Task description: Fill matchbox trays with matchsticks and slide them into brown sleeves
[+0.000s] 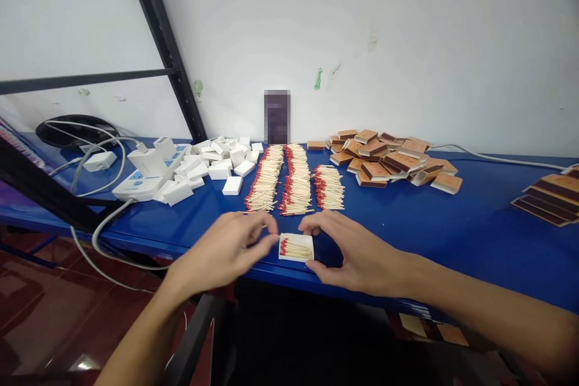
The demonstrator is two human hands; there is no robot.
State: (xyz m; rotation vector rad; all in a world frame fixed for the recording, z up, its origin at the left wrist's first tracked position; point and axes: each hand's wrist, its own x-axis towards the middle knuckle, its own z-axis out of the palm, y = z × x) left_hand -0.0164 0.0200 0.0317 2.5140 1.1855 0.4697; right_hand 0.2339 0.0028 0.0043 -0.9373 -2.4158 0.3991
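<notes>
Gripping a tray of matches (296,247) by its ends with left hand (226,253) and right hand (357,256), fingers narrowed, at the blue table (452,235) edge, loose matches (294,180) just behind.

Head cam, sole view: looks fwd & down over tabletop (452,235) front edge, close in, facing wall (362,24).

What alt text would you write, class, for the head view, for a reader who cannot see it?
A left hand and a right hand touch a white tray of red-tipped matches on a blue table. Behind lie three rows of matches, white trays at left, brown sleeves at right.
</notes>
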